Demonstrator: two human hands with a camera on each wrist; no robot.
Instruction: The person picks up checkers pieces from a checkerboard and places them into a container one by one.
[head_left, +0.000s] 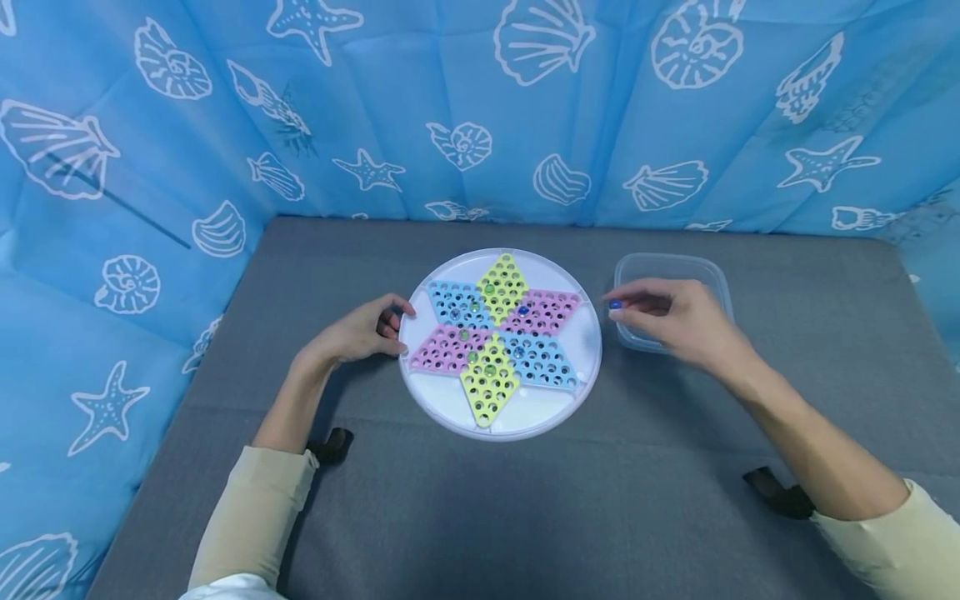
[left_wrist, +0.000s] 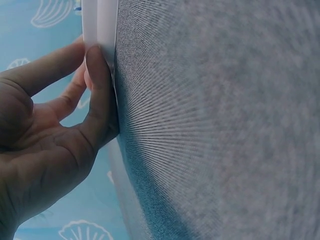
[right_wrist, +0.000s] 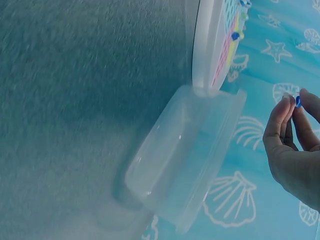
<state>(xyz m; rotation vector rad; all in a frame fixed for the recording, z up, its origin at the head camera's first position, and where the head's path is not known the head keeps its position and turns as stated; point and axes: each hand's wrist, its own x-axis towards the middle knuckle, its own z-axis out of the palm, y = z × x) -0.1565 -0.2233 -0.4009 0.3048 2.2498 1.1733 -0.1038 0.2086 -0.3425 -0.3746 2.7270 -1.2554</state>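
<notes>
A round white Chinese checkers board (head_left: pixel 439 398) with a star of yellow, pink and blue perforated sections lies on the table. My left hand (head_left: pixel 365 332) holds its left rim, the thumb (left_wrist: pixel 99 67) against the side wall and the other fingers bent at the edge. Between the thumb and fingertips of my right hand (head_left: pixel 692 321), a dark blue marble (head_left: pixel 616 306) is pinched just right of the board, above a clear plastic container (head_left: pixel 670 260). Several green and blue marbles sit in the holes, including a dark blue marble (head_left: pixel 523 311) on the right pink section.
The grey cloth-covered table (head_left: pixel 480 508) carries everything. A blue curtain (head_left: pixel 420 92) with white shells and starfish hangs along the back and left side. Dark straps (head_left: pixel 780 493) show by both forearms.
</notes>
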